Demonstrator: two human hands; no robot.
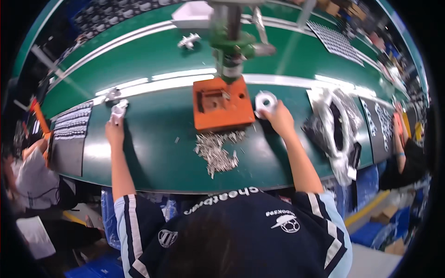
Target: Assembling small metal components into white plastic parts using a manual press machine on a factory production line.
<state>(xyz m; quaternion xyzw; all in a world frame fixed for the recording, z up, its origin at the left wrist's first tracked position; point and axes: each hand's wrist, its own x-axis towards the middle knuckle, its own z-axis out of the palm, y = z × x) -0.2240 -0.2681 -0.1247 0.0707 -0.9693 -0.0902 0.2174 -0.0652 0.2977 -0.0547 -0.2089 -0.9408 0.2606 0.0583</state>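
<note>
At the left of the green table my left hand [115, 129] is closed on a small white plastic part [119, 110]. Just beyond it lies another pale part [111, 94]. My right hand [281, 121] grips a white ring-shaped part [265, 103] with a round hole, right of the orange fixture block [221, 113]. A recess and a round hole mark the top of that block. Above it comes down the green and metal press head [232, 51], somewhat blurred. A loose pile of small metal pins [217, 153] lies in front of the block, nearer me.
Clear plastic bags [336, 129] lie at the right. Trays of small parts stand at the left [72, 121] and right [380, 123]. Across the green surface are a white part cluster [189, 41] and a white bin [192, 14]. Other people work at both sides.
</note>
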